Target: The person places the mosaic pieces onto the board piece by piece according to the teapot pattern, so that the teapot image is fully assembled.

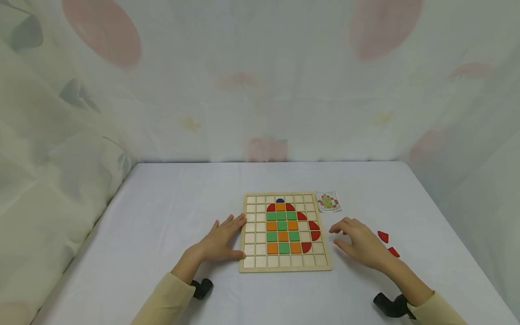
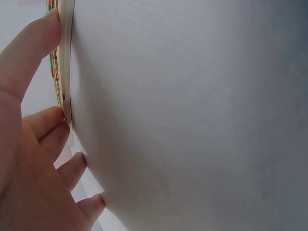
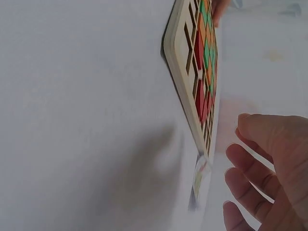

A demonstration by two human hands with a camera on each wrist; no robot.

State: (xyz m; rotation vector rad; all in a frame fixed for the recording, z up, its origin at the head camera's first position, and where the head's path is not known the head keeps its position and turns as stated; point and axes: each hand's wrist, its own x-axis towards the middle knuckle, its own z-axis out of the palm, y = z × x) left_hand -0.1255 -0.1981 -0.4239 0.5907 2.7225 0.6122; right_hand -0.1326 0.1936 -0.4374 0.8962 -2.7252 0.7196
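Observation:
A wooden grid board [image 1: 285,270] lies on the table in the head view, with green and orange squares filling its middle columns. Red quarter-round pieces [image 1: 315,235] sit at the top and right of that pattern, under a small blue half-round piece [image 1: 280,200]. With fingers spread, my left hand [image 1: 219,241] touches the board's left edge; the left wrist view shows the thumb [image 2: 48,36] against its side. My right hand [image 1: 363,243] hovers just right of the board, fingers loosely bent and nothing between them, as the right wrist view also shows.
Two loose red pieces [image 1: 383,236] lie on the white table to the right of my right hand. A small pattern card [image 1: 328,201] rests by the board's upper right corner. Black wrist devices [image 1: 390,305] stick out under both sleeves. Patterned cloth walls [image 1: 260,90] enclose the table.

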